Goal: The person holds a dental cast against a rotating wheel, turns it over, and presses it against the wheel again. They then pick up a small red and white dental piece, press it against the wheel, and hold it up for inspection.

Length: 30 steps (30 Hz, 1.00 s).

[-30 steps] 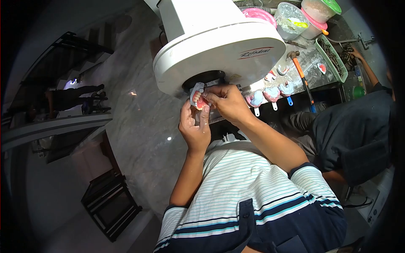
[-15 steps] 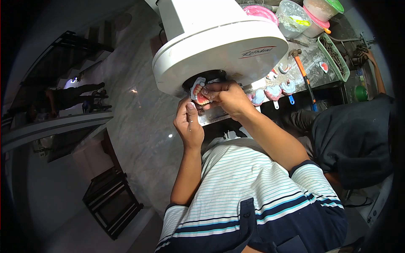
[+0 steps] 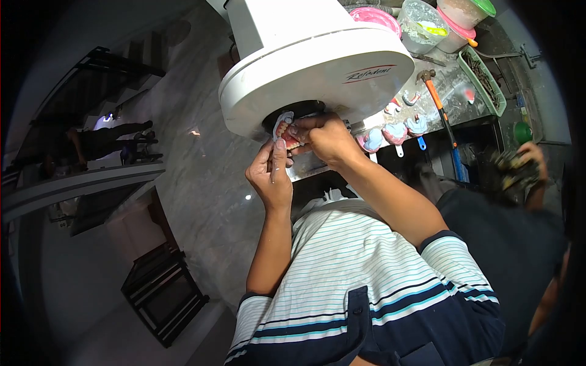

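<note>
At the dark round opening of a white machine, I hold a denture with pink gum and cream teeth, with grey-white plaster around its edge. My left hand pinches the lower edge, its thumb pointing up along the teeth. On the other side, the fingers of my right hand are closed on the denture, its thumb reaching over the pink part. The denture partly overlaps the opening in this view, and some fingertips are hidden behind it.
Impression trays with pink and blue material line the bench edge, beside an orange-handled hammer. Behind stand tubs of white powder and a green basket. A co-worker at right holds a blurred dark-and-yellow object.
My hands and the denture have shifted very slightly, the left thumb now higher on the teeth. The co-worker at right has brought a hand and the blurred object closer in.
</note>
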Motion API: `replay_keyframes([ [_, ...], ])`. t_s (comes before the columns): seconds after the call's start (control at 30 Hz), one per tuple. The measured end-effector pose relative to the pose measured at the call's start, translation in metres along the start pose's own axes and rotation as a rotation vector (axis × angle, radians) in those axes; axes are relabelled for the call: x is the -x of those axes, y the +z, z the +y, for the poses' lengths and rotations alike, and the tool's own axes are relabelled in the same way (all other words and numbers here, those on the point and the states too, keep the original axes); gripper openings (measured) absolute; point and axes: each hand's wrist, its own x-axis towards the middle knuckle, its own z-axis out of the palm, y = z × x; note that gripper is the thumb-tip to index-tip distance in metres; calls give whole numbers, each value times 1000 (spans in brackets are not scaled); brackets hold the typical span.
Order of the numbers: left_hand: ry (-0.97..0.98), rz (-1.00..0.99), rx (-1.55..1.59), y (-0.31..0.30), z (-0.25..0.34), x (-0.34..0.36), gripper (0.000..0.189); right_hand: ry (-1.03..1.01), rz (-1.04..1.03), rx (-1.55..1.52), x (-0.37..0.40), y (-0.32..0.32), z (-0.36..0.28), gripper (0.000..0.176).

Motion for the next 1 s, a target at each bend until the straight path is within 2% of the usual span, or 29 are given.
replay_keyframes([
  [0.07, 1, 6, -11, -2, -5, -1, 22, 27, -2, 85, 3, 3, -7, 28],
  [0.13, 22, 8, 11, -4, -10, -1, 31, 25, 11, 66, 0, 3, -3, 28],
  [0.37, 8, 14, 11, -2, -9, -3, 29, 59, 57, 54, 2, 7, -8, 29],
  [0.43, -19, 31, 37, 0, -6, -3, 23, 61, 63, 57, 0, 7, -6, 28],
  [1.0, -28, -2, 74, -3, -12, -8, 28, 52, 116, 59, -4, 10, -2, 29],
])
